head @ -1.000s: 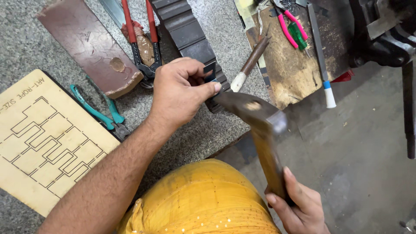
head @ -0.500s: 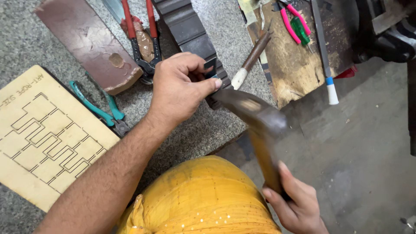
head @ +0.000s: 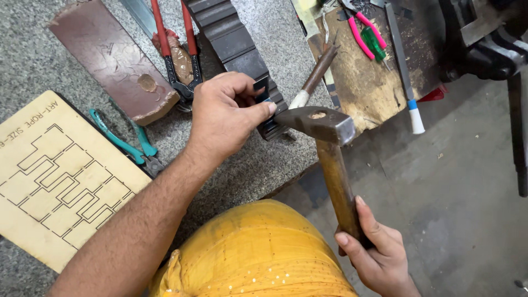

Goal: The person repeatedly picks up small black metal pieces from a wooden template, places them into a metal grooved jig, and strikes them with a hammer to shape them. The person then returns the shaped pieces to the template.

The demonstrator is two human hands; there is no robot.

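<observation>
My left hand pinches a small dark metal piece against the near end of a long ribbed black metal bar lying on the grey stone slab. My right hand grips the lower end of a hammer's wooden handle. The steel hammer head hovers right beside the thumb of my left hand, at the end of the ribbed bar. A yellow cloth covers my knee just below.
A light wooden board with laser-cut stepped lines lies left, next to teal-handled pliers, a red-brown block and red-handled cutters. A worn wooden block holds a file, a pink and green tool and a wooden-handled tool. A dark vise stands top right.
The hammer head has swung up and left toward the piece held in my left hand. My left hand stays on the ribbed bar; the right hand shifted slightly with the handle.
</observation>
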